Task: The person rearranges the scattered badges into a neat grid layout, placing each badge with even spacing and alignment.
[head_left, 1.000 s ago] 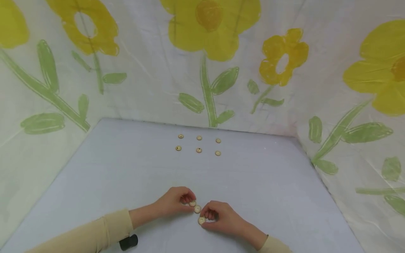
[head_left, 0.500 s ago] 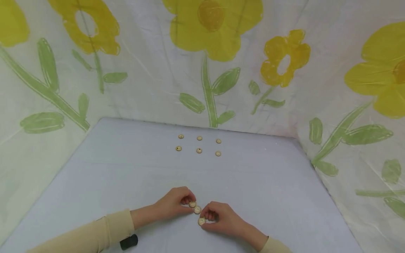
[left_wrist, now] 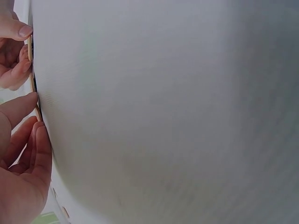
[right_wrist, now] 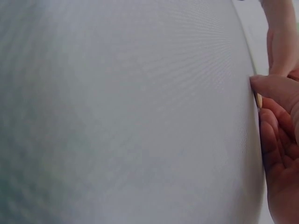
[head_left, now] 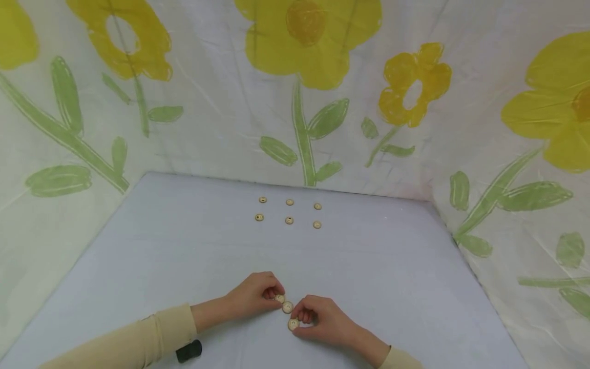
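Observation:
Three small round wooden discs lie in a slanting row near the front of the table. My left hand [head_left: 256,294] pinches the upper-left wooden disc [head_left: 279,298] between thumb and fingers. The middle disc [head_left: 288,307] touches or nearly touches that one, close to the left thumb tip. My right hand [head_left: 322,319] pinches the lower-right disc [head_left: 293,324], set slightly apart from the middle one. Dark marks show on their pale faces. In the left wrist view the right hand's disc [left_wrist: 30,48] appears edge-on, flat against the table.
Farther back on the pale table [head_left: 193,246], several similar discs [head_left: 289,220] lie in two rows. A black object [head_left: 189,351] shows under the left sleeve [head_left: 156,328]. A flower-printed cloth [head_left: 212,113] rises around the table's back and sides.
Both hands and the three near discs stay almost where they were. Only a slight shift of the head view shows.

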`<state>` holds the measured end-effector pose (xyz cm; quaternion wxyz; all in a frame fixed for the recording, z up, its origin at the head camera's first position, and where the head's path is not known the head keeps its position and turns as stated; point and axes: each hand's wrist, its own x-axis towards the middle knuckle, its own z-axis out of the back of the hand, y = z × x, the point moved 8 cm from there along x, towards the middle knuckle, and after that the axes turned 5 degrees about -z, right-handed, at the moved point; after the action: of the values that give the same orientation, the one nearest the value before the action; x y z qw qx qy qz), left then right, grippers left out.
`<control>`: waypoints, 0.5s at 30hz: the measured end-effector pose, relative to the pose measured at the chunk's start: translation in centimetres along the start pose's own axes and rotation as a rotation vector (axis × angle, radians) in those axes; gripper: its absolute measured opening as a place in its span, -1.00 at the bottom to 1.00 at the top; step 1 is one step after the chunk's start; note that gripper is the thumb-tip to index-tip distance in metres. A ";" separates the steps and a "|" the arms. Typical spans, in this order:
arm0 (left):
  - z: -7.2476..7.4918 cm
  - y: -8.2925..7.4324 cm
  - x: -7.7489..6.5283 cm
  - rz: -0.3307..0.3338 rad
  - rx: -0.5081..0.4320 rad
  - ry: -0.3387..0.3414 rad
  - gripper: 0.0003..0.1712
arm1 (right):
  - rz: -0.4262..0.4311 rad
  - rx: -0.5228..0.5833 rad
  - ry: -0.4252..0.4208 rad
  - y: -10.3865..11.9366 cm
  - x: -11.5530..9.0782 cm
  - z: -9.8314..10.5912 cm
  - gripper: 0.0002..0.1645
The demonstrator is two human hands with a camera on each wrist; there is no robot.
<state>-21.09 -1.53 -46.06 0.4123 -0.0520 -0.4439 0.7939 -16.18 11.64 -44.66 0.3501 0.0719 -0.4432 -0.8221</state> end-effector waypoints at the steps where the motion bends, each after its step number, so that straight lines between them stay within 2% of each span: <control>1: 0.0 0.1 -0.1 0.009 -0.003 0.004 -0.85 | 0.005 0.000 0.003 0.4 0.1 0.1 -0.71; 4: 0.0 0.2 -0.2 0.030 -0.009 0.018 -0.85 | 0.014 -0.007 0.010 0.5 0.1 0.1 -0.72; 11: 0.1 -0.1 -0.8 0.038 -0.001 0.043 -0.83 | -0.011 -0.042 0.027 -2.1 -0.1 -0.9 -0.73; 15: 0.0 -0.2 -1.1 0.047 -0.013 0.051 -0.83 | -0.033 -0.042 0.042 -2.6 -0.1 -1.0 -0.76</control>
<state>-20.20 -2.24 -46.21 0.4045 -0.0856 -0.4371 0.7988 -17.01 11.97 -47.33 0.3472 0.0890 -0.4171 -0.8352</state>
